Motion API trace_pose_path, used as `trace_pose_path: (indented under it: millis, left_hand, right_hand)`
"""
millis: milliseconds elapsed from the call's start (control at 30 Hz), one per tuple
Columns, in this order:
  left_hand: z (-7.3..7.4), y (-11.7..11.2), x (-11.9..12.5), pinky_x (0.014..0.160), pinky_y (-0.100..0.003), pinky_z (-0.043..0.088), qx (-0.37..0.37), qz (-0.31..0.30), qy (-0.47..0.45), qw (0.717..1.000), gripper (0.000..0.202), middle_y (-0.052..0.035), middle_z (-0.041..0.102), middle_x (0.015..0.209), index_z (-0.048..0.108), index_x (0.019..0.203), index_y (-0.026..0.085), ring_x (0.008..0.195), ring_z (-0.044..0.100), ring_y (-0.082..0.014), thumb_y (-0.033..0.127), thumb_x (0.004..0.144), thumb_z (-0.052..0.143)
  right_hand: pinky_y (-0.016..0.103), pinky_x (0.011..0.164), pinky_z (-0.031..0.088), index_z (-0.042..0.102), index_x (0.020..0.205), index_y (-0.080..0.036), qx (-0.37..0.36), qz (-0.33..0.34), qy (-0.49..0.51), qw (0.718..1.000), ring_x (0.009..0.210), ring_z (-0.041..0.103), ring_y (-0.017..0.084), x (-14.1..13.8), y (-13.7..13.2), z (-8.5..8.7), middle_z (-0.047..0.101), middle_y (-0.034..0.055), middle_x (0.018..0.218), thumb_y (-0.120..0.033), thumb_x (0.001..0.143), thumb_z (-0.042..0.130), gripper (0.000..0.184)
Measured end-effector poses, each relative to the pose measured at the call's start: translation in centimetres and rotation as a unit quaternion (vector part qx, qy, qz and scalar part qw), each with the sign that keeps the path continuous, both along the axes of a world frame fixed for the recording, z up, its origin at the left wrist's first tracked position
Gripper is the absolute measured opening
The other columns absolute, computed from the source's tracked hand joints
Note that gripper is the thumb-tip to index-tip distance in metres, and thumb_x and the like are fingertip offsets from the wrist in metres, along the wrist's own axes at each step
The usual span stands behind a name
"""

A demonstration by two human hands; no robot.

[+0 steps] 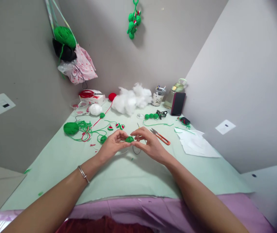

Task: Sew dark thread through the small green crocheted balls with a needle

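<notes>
My left hand (114, 141) pinches a small green crocheted piece (129, 139) between thumb and fingers above the table. On its other side my right hand (150, 144) closes in, with thumb and fingertips at the piece's edge. A thin dark loop of thread or cord (136, 152) hangs below the right fingers; where it leads is hidden. Close to my left hand lies another green crocheted ball (103, 139). Beyond the fingers are small green, white and red crocheted pieces (117, 125). Orange-handled thread snips (161, 137) lie right of my right hand.
A green yarn ball (71, 128) with tangled strands lies left. Behind are a white yarn ball (95, 109), red yarn (112, 96), white stuffing (131, 99), a pen cup (158, 96), a bottle (173, 94) and a phone (178, 104). White paper (196, 142) lies right.
</notes>
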State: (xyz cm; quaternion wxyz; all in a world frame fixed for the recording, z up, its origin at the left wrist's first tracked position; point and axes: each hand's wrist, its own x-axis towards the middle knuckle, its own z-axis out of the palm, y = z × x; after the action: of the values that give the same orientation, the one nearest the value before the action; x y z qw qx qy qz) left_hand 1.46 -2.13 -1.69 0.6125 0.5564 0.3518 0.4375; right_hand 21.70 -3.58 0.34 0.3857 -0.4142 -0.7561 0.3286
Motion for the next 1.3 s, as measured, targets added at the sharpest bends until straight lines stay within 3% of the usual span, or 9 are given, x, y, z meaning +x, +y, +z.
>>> trace_pose_path:
  millis: [300, 467, 767, 867, 933, 1000, 1067, 1167, 1300]
  left_hand:
    - [-0.1, -0.3, 0.3, 0.066, -0.025, 0.041, 0.035, 0.015, 0.042, 0.998, 0.033, 0.0021, 0.055, 0.072, 0.053, 0.069, 0.016, 0.069, 0.051, -0.0118, 0.034, 0.070, 0.081]
    - [-0.1, -0.4, 0.3, 0.073, -0.027, 0.044, 0.030, -0.008, 0.057, 0.998, 0.024, -0.0013, 0.065, 0.076, 0.066, 0.076, 0.016, 0.074, 0.058, -0.0151, 0.037, 0.074, 0.077]
    - [1.8, -0.6, -0.9, 0.062, -0.027, 0.041, 0.060, -0.068, 0.107, 0.990, 0.022, 0.0009, 0.058, 0.064, 0.069, 0.073, 0.018, 0.059, 0.051, -0.0122, 0.038, 0.082, 0.072]
    - [2.0, -0.5, -1.1, 0.073, -0.027, 0.045, 0.083, -0.033, 0.068, 0.994, 0.024, -0.0043, 0.066, 0.089, 0.068, 0.066, 0.018, 0.083, 0.059, -0.0166, 0.036, 0.082, 0.071]
    - [1.9, -0.2, -1.2, 0.086, -0.028, 0.046, 0.055, 0.006, 0.003, 0.998, 0.025, -0.0065, 0.068, 0.107, 0.065, 0.066, 0.018, 0.107, 0.058, -0.0207, 0.034, 0.085, 0.068]
    - [1.8, 0.2, -1.5, 0.092, -0.029, 0.046, -0.001, 0.014, -0.083, 0.996, 0.024, -0.0068, 0.067, 0.115, 0.062, 0.068, 0.017, 0.117, 0.056, -0.0215, 0.032, 0.086, 0.066]
    - [1.8, 0.5, -1.8, 0.086, -0.027, 0.049, -0.056, -0.004, -0.156, 0.986, 0.023, -0.0054, 0.068, 0.103, 0.059, 0.070, 0.017, 0.110, 0.060, -0.0199, 0.031, 0.085, 0.067]
    - [1.9, 0.6, -2.0, 0.069, -0.023, 0.049, -0.083, -0.019, -0.191, 0.978, 0.026, 0.0010, 0.055, 0.075, 0.052, 0.070, 0.017, 0.079, 0.062, -0.0135, 0.032, 0.085, 0.067]
    - [1.4, 0.1, -1.3, 0.068, -0.024, 0.047, 0.028, 0.007, -0.100, 0.995, 0.019, 0.0034, 0.053, 0.075, 0.052, 0.087, 0.019, 0.069, 0.055, -0.0104, 0.027, 0.084, 0.069]
  right_hand:
    - [0.037, 0.092, 0.056, 0.067, 0.113, -0.024, -0.058, 0.034, 0.042, 0.997, 0.096, 0.064, 0.018, 0.2, 0.4, -0.1, 0.057, 0.0065, 0.112, -0.039, 0.082, 0.076, 0.035]
    - [0.038, 0.092, 0.054, 0.068, 0.112, -0.024, -0.021, 0.031, 0.023, 0.999, 0.100, 0.062, 0.020, 0.1, 0.4, -0.1, 0.058, 0.0071, 0.112, -0.038, 0.081, 0.077, 0.035]
    - [0.036, 0.082, 0.053, 0.065, 0.108, -0.024, 0.042, -0.068, -0.025, 0.996, 0.085, 0.059, 0.016, 0.9, 1.4, -1.2, 0.055, 0.0049, 0.105, -0.029, 0.081, 0.076, 0.029]
    - [0.036, 0.084, 0.053, 0.065, 0.109, -0.024, 0.049, -0.054, -0.019, 0.997, 0.090, 0.060, 0.017, 0.7, 1.2, -1.1, 0.056, 0.0057, 0.109, -0.029, 0.082, 0.076, 0.030]
    - [0.035, 0.086, 0.053, 0.066, 0.109, -0.025, 0.035, -0.039, -0.005, 0.999, 0.093, 0.060, 0.018, 0.5, 1.0, -0.9, 0.056, 0.0058, 0.110, -0.030, 0.082, 0.076, 0.029]
    - [0.034, 0.085, 0.053, 0.067, 0.108, -0.025, 0.010, -0.027, 0.014, 0.999, 0.092, 0.060, 0.017, 0.3, 0.7, -0.5, 0.056, 0.0050, 0.108, -0.030, 0.082, 0.076, 0.029]
    - [0.032, 0.083, 0.053, 0.068, 0.107, -0.024, -0.012, -0.017, 0.033, 0.999, 0.090, 0.059, 0.016, 0.1, 0.5, -0.2, 0.056, 0.0041, 0.105, -0.030, 0.081, 0.077, 0.028]
    - [0.032, 0.083, 0.053, 0.070, 0.104, -0.024, -0.029, -0.007, 0.058, 0.998, 0.087, 0.058, 0.015, -0.1, 0.4, 0.0, 0.057, 0.0036, 0.102, -0.032, 0.079, 0.078, 0.027]
    - [0.031, 0.080, 0.052, 0.071, 0.102, -0.023, -0.038, 0.001, 0.086, 0.996, 0.086, 0.057, 0.015, -0.1, 0.5, -0.1, 0.059, 0.0037, 0.100, -0.033, 0.079, 0.079, 0.026]
